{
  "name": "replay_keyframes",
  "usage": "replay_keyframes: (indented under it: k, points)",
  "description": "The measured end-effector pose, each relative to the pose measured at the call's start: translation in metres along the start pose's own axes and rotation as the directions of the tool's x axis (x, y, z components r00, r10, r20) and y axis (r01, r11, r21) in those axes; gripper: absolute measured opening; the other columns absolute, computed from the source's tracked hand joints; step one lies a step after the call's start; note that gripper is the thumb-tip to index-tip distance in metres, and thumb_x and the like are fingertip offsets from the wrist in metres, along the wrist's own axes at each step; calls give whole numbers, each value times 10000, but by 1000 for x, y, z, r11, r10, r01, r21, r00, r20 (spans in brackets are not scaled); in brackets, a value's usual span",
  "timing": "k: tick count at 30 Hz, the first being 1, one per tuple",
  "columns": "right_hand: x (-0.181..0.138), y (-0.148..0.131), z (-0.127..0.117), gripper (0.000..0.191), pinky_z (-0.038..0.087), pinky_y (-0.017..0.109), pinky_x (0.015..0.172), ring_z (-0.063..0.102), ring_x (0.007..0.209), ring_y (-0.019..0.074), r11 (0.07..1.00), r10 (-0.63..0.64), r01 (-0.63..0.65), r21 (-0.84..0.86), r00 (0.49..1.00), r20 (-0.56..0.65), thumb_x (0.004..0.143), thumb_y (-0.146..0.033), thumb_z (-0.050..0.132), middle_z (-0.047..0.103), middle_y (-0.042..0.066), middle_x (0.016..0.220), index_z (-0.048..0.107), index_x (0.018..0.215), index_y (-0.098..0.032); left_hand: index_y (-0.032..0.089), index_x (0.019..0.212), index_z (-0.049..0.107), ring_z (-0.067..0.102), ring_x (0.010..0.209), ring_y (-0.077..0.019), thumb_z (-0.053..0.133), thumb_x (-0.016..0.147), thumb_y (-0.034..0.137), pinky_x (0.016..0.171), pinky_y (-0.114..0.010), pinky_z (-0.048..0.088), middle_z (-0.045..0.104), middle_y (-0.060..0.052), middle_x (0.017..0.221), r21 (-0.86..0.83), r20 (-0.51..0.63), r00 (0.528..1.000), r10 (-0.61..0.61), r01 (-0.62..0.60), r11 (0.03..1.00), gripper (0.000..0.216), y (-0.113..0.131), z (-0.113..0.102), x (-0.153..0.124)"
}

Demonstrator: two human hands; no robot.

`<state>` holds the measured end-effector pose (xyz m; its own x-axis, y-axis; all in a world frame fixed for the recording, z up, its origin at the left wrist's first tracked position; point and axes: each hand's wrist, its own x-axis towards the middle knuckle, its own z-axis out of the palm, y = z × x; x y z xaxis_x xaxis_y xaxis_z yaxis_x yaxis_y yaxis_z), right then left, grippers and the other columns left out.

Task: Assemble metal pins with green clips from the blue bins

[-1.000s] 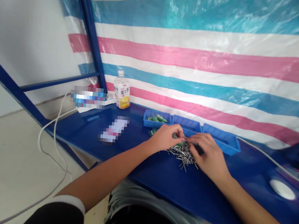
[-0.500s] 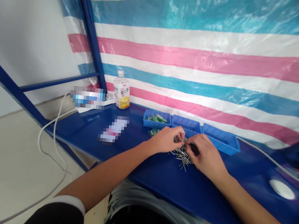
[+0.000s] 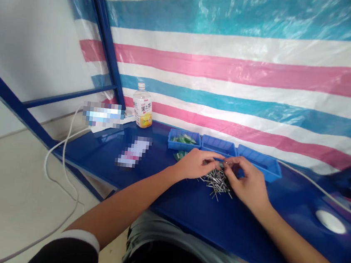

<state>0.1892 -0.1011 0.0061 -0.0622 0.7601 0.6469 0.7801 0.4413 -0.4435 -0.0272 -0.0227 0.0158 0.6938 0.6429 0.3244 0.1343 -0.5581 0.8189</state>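
A pile of thin silver metal pins (image 3: 217,184), nail-like in shape, lies on the blue tabletop (image 3: 186,208). Just over its far side, my left hand (image 3: 197,164) has thumb and fingers drawn together. Its fingertips meet those of my right hand (image 3: 247,181), whose thumb and index finger pinch. Something small and silvery shows between the two sets of fingertips, too small to name. Beyond my left hand, small green packets (image 3: 180,155) lie on the table, partly covered by that hand.
Three blue trays stand along the back: the left tray (image 3: 184,146) holds green packets, then come a middle tray (image 3: 219,146) and a right tray (image 3: 271,171). A drink bottle (image 3: 143,107), a blurred-out flat item (image 3: 134,152), a white oval object (image 3: 330,222) and white cables (image 3: 65,145) are around.
The black object in my right hand no longer shows. My right hand has shifted its grip and uncovered more of the pile. The fingers of my left hand have stretched toward the right hand.
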Motion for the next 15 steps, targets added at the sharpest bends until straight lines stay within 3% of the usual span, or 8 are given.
replay_keyframes:
  k: [4, 9, 15]
  points:
    - [3, -2, 0, 80, 534, 335, 677, 660, 734, 193, 999, -34, 34, 36, 999, -13, 1005, -298, 677, 750, 49, 962, 725, 1010, -234, 184, 1265, 806, 743, 794, -159, 664, 990, 351, 755, -287, 592, 846, -87, 1069, 10, -78, 997, -29, 30, 1000, 352, -3, 1, 3]
    - [3, -1, 3, 86, 532, 337, 666, 648, 714, 182, 997, 12, -13, 74, 1000, 12, 973, -286, 721, 748, 42, 978, 741, 1042, -240, 214, 1205, 833, 752, 850, -173, 760, 944, 403, 829, -321, 619, 845, -82, 1109, -65, -131, 986, -100, 92, 994, 330, 1, 0, 5]
    - [-1, -3, 5, 196, 575, 379, 689, 644, 669, 177, 990, 28, -39, 133, 996, 83, 990, -371, 710, 789, 78, 1146, 769, 1135, -254, 209, 1043, 838, 779, 949, -198, 817, 897, 348, 919, -362, 632, 841, -73, 1066, -133, -199, 977, -79, 53, 990, 203, -7, -2, 9]
